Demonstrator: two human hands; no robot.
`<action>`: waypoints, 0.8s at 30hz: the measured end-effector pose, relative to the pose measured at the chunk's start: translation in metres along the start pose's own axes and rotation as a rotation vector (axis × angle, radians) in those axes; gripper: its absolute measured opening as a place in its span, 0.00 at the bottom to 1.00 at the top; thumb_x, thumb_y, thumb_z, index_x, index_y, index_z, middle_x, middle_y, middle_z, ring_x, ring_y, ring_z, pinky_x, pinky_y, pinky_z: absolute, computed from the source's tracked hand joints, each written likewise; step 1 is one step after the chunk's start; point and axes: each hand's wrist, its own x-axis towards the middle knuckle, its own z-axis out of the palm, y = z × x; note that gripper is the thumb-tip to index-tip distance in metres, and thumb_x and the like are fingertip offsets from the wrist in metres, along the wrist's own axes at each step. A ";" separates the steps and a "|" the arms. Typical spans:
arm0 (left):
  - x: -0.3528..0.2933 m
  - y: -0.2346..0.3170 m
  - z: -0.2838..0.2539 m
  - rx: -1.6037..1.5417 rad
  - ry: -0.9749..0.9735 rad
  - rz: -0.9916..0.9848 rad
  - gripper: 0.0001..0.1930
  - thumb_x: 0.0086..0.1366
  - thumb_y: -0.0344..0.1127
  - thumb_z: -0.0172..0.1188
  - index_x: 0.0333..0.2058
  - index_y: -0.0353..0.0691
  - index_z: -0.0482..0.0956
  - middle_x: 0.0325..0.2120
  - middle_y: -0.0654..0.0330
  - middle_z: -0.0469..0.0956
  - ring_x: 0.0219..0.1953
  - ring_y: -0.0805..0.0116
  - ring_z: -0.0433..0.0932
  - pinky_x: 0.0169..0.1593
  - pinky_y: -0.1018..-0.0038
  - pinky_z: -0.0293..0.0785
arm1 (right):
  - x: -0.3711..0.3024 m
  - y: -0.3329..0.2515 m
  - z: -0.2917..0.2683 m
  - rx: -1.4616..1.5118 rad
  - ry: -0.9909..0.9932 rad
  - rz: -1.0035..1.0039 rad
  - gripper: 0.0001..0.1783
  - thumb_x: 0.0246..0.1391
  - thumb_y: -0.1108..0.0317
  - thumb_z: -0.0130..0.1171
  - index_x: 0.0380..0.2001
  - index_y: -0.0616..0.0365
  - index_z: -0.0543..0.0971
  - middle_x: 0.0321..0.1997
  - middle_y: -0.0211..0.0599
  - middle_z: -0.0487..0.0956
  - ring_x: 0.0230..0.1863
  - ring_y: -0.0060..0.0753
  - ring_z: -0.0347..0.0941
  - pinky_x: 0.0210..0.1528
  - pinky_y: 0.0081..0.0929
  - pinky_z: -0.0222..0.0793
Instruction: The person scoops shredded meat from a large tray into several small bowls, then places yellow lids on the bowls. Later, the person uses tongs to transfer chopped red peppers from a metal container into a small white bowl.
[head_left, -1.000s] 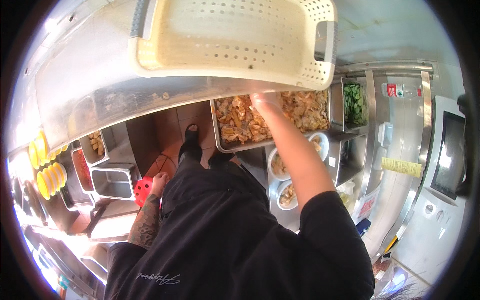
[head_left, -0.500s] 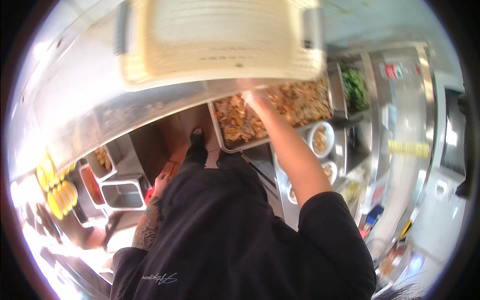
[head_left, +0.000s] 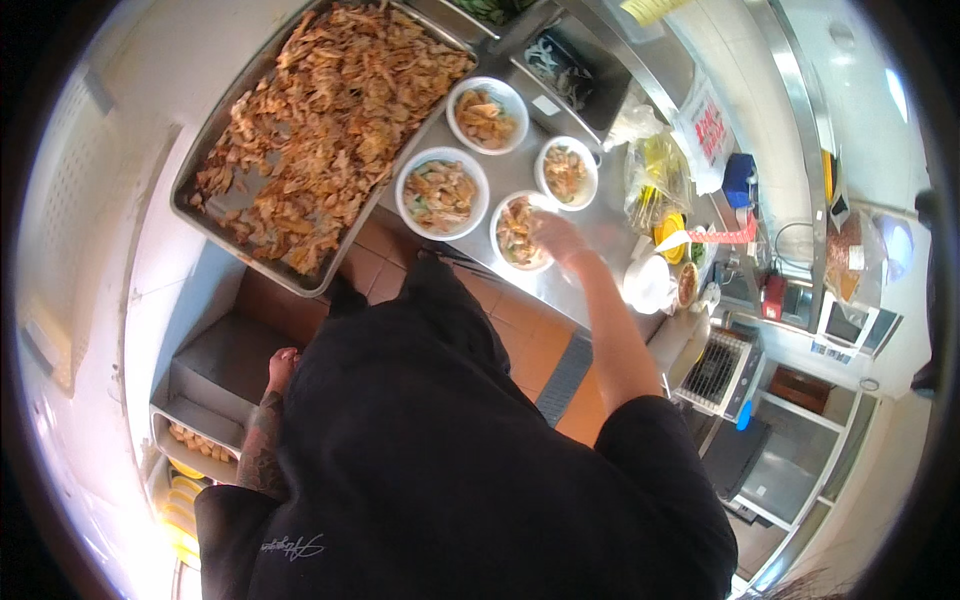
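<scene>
My right hand [head_left: 557, 237], blurred and apparently in a thin clear glove, is at the right rim of a white bowl [head_left: 508, 246] of shredded meat with some greens. Its fingers are smeared, so their closure is unclear. Three more white bowls hold similar meat: a left bowl [head_left: 440, 195], a far bowl [head_left: 487, 116] and a right bowl [head_left: 567, 173]. Left of them a large metal tray [head_left: 311, 285] is heaped with browned shredded meat [head_left: 345, 90]. My left hand [head_left: 283, 368] hangs low by my side, fingers curled, with nothing visible in it.
The bowls stand on a steel counter [head_left: 590, 285]. Along its right side are a stack of white lids or bowls [head_left: 648, 283], a yellow plastic bag [head_left: 655, 180] and a blue box [head_left: 739, 180]. A dark bin [head_left: 565, 70] sits behind. Lower left is a container of pale chunks [head_left: 200, 440].
My right hand has moved from over the meat tray to the bowl on the right. The view has turned rightward, bringing the bowls to the middle. My left hand stays low.
</scene>
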 end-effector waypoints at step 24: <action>-0.026 0.157 0.075 0.031 -0.084 -0.097 0.15 0.70 0.37 0.58 0.49 0.32 0.81 0.40 0.56 0.85 0.42 0.70 0.83 0.48 0.74 0.79 | -0.008 0.002 0.037 0.547 0.279 0.121 0.08 0.57 0.66 0.53 0.35 0.57 0.78 0.38 0.55 0.77 0.44 0.60 0.74 0.46 0.46 0.68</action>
